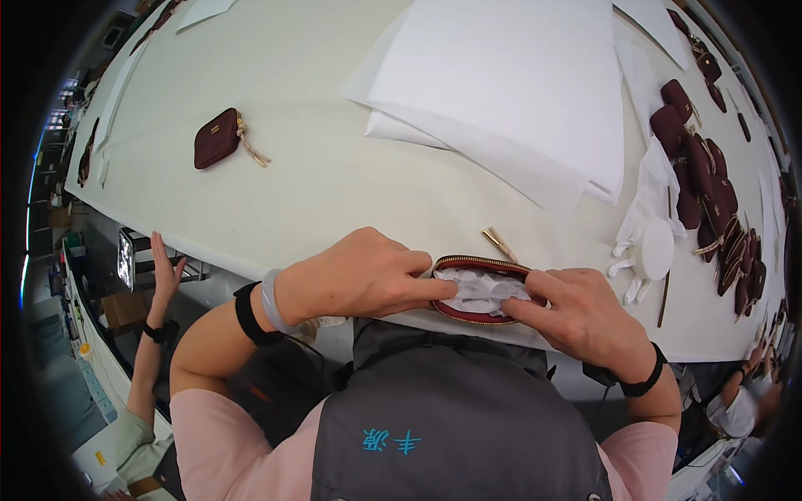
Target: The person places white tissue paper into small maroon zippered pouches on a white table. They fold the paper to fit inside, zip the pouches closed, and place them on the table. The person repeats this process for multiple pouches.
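Note:
At the table's near edge, an unzipped dark red pouch lies with its mouth facing up. Crumpled white tissue paper fills the inside. My left hand grips the pouch's left end, its thumb and forefinger reaching in at the tissue. On the opposite end my right hand is closed round the rim, with fingertips pressing into the paper. A gold-coloured zipper pull sticks out beyond the pouch's far side. The tips of several fingers are hidden in the tissue and behind the pouch.
Large white paper sheets cover the table's far middle. A closed dark red pouch with a tassel lies left. Many similar pouches are piled right, near a white round object and a thin brown rod. Another person's hand shows at left.

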A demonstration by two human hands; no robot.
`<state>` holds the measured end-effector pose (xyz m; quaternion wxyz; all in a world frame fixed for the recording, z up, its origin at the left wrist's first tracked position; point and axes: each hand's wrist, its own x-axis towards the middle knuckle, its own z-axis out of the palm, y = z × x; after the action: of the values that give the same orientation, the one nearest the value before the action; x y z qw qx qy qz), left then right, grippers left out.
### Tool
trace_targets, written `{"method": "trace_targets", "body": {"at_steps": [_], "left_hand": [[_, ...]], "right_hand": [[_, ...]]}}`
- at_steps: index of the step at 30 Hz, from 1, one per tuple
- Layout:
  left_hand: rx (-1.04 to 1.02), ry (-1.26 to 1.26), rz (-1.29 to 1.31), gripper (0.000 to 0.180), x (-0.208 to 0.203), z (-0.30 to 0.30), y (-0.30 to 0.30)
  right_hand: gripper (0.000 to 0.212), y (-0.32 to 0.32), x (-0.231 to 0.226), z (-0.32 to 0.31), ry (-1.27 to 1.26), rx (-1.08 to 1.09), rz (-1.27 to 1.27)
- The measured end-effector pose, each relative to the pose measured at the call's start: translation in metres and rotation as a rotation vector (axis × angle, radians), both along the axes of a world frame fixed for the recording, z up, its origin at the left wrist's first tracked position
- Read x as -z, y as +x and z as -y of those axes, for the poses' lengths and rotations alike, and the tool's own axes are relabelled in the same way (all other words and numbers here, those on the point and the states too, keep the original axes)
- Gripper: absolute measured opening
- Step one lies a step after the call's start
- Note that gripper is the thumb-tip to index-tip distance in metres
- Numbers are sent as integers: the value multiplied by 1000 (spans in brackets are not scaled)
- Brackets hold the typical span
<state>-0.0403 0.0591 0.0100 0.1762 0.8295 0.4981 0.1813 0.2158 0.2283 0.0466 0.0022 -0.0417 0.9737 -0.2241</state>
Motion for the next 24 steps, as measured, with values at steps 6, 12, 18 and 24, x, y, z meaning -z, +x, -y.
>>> {"method": "trace_targets", "body": {"at_steps": [6, 12, 18, 24], "left_hand": [[-17, -59, -230, 34, -6, -4, 0], [-74, -126, -183, 25, 5, -6, 6], [14, 53, -157, 12, 15, -10, 11], [-65, 103, -230, 11, 15, -8, 10]], "right_hand": [[39, 11, -8, 1, 139, 88, 303], [38, 10, 15, 7, 61, 161, 283], [25, 13, 41, 5, 132, 87, 14], [22, 9, 38, 3, 264, 95, 40]]}}
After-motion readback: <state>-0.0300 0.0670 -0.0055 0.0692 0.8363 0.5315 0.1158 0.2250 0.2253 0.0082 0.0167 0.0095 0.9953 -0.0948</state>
